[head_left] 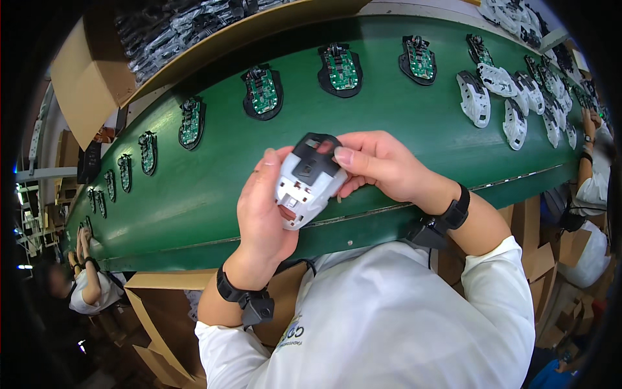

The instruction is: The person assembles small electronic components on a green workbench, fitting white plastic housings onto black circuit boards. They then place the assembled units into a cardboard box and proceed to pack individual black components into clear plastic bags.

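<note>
Both my hands hold a white computer mouse shell [304, 192] with a black front piece, tilted above the near part of the green belt. My left hand [260, 204] grips its left side, thumb upright along the edge. On the other side, my right hand [379, 165] has its thumb pressed on the black part and its fingers curled beneath. The shell's underside is hidden. Beyond it, several black mouse bases with green circuit boards, such as this mouse base [341, 70], lie spaced along the belt.
White mouse shells [515, 123] cluster on the belt at the right. A cardboard box [97, 84] of bagged dark parts stands at the far left. Another open box [162, 324] is below the near edge. Co-workers' hands [83, 243] [589, 123] reach in at both ends.
</note>
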Motion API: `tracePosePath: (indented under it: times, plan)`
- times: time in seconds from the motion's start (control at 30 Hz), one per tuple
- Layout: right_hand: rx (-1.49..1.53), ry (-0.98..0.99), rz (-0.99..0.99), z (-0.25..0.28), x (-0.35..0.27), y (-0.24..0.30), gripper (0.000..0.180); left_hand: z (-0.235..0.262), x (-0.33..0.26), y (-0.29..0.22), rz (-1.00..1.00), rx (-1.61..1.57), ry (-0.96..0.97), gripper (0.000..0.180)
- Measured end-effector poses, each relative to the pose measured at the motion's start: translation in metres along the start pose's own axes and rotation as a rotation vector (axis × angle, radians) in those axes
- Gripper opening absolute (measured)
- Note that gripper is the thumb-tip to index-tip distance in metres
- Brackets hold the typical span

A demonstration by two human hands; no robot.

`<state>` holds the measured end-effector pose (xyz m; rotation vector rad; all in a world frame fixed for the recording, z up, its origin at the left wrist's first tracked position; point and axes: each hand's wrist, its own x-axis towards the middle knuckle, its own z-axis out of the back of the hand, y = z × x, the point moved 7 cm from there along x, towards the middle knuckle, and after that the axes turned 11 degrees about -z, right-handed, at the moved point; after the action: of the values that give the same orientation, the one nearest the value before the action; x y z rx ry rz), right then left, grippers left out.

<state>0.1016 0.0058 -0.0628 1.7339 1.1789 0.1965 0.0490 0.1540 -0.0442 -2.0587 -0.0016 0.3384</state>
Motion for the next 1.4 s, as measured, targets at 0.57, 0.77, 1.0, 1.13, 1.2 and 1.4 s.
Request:
tracePosePath:
  times: [0.57,0.77,1.0,1.13,1.2,1.4]
  plan:
    - [-0.939,-0.299,1.16,-0.035,-0.059,0.054,0.043,-0.002,-0.012,-0.043,-1.078,0.745,0.582,0.048]
    - [-1.005,-0.293,1.206,-0.044,-0.062,0.054,0.041,-0.007,-0.018,-0.054,-1.149,0.836,0.596,0.045]
    - [-0.933,-0.167,1.175,-0.058,-0.059,0.051,0.035,-0.014,-0.043,-0.068,-1.288,0.933,0.648,0.038]
    - [-0.877,-0.125,1.17,-0.064,-0.057,0.048,0.032,-0.012,-0.046,-0.067,-1.186,0.806,0.625,0.031]
    - [-0.899,-0.147,1.167,-0.069,-0.06,0.048,0.03,-0.008,-0.043,-0.066,-1.169,0.784,0.623,0.032]
    - [-0.879,-0.172,1.067,-0.069,-0.056,0.045,0.025,-0.003,-0.038,-0.064,-1.173,0.763,0.63,0.032]
